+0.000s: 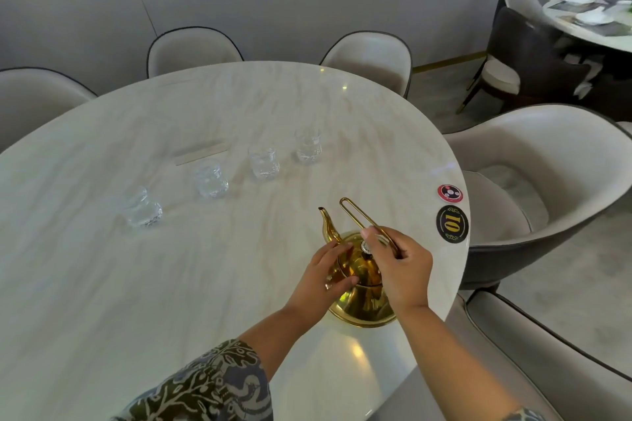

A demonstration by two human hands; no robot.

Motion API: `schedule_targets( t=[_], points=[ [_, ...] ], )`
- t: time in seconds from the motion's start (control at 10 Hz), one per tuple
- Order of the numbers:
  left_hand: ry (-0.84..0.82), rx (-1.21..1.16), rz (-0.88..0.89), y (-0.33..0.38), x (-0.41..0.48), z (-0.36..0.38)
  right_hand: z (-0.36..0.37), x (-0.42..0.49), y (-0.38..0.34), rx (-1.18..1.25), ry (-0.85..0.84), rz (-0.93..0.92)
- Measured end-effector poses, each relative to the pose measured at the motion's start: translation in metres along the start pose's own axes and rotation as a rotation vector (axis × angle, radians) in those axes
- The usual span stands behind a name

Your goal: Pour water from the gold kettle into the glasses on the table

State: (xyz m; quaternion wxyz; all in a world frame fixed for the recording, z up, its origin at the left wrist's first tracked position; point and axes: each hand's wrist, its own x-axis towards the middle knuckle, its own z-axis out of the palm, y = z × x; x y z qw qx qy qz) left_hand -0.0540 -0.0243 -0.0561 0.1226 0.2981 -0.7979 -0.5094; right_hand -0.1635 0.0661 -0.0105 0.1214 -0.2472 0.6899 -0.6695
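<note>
A gold kettle point(362, 304) stands on the white marble table point(102, 284) near its right edge, spout pointing up and to the left. My left hand point(325, 273) rests flat against the kettle's left side near the lid. My right hand point(400, 267) pinches the thin wire handle point(355, 212), which leans away from me. Several clear textured glasses stand in a slanted row across the table: one at the left point(142, 207), one beside it point(210, 178), another point(263, 162), and the farthest point(308, 145).
Two round stickers lie at the table's right edge, a red one point(450, 193) and a black "01" one point(452, 223). A flat pale strip point(201, 152) lies behind the glasses. Cream chairs ring the table; the nearest point(547, 188) is at right. Another set table point(595, 24) stands far right.
</note>
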Motion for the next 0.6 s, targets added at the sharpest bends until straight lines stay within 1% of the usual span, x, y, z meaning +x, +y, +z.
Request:
schedule_targets(
  t=[0.2,0.4,0.5,0.6],
  points=[
    [0.001,0.010,-0.007,0.000,-0.001,0.000,0.001,-0.001,0.000,-0.015,-0.003,-0.002],
    [-0.024,0.034,0.009,0.006,-0.005,-0.004,0.000,-0.004,-0.001,-0.095,-0.018,-0.011],
    [-0.020,0.020,0.016,0.009,-0.012,-0.010,-0.003,-0.003,-0.005,-0.225,-0.031,-0.068],
    [0.011,0.025,-0.028,0.014,-0.022,-0.023,-0.007,0.000,-0.012,-0.339,-0.033,-0.142]
  ],
)
